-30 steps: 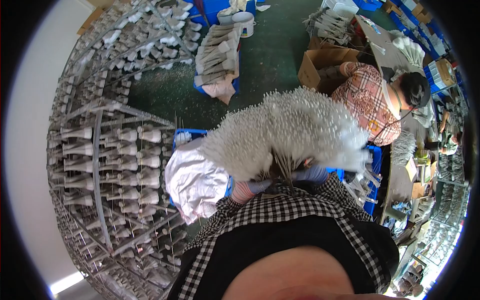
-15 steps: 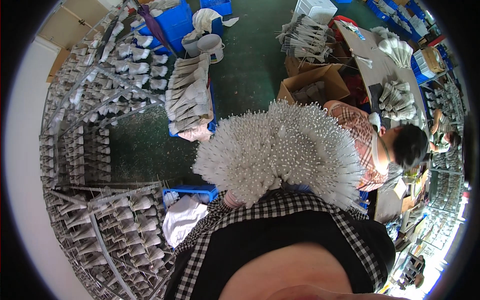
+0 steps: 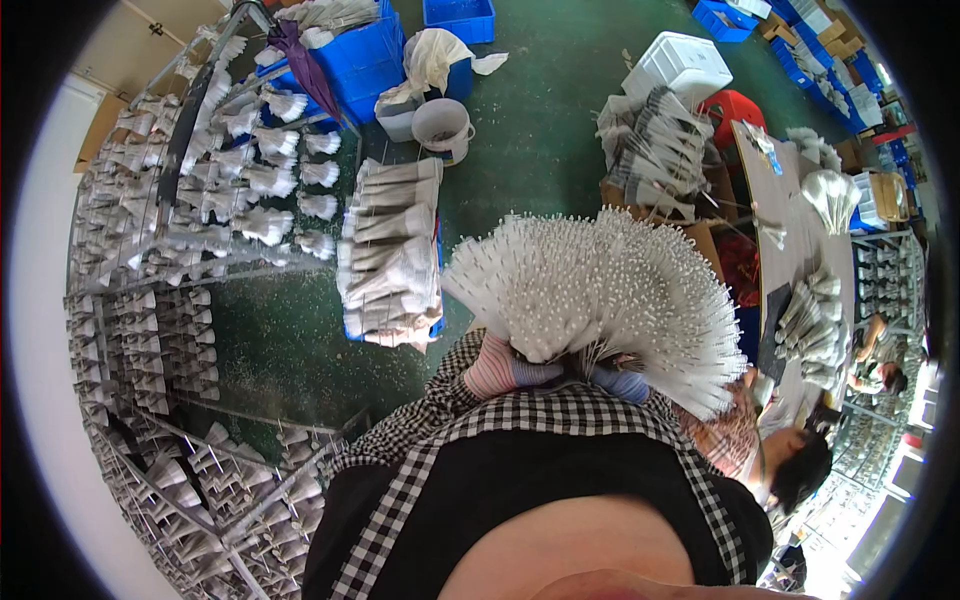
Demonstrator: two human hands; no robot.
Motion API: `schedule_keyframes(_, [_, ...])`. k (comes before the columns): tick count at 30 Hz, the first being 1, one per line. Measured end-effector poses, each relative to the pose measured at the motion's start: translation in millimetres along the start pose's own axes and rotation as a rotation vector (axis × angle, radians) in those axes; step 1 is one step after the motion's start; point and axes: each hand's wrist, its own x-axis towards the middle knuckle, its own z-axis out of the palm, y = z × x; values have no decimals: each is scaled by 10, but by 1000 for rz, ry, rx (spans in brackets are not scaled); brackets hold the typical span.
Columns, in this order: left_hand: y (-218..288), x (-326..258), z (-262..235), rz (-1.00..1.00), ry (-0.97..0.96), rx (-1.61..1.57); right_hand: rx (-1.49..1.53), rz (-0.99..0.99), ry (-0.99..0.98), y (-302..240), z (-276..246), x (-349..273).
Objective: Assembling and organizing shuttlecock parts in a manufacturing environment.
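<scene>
A big fanned-out bundle of thin white strands with small bead-like tips (image 3: 600, 285) spreads in front of my chest. Its gathered base is partly hidden against my checked apron. My left hand (image 3: 510, 370), in pink and blue striped cloth, closes on the base from the left. At the base's right side, my right hand (image 3: 620, 384) shows only as blue striped cloth, also gripping; most of its fingers are covered by the strands.
Metal racks (image 3: 215, 525) hung with white bunches line the left side. A blue crate (image 3: 438, 325) piled with bunches stands ahead left, near a white bucket (image 3: 442, 130). A co-worker (image 3: 715, 435) sits at right beside a long table (image 3: 785, 225).
My view has shifted forward, so the co-worker now appears lower and the crate of bunches nearer. The bundle has moved slightly right in view, and more of both hands shows.
</scene>
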Motion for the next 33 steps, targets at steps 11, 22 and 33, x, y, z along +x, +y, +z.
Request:
schedule_keyframes(11, [-1102,1827,-1252,-358,405,-1319,-194,-223,202,-381,-701,2315])
schedule_keyframes(22, [-2648,3150,-1541,-300,926,-1457,385,358,-205,44,-1682,5138])
schedule_keyframes(33, [-3757,3772,-1877,-454,1276,-1814,364,838,-501,-16,-1345,7181])
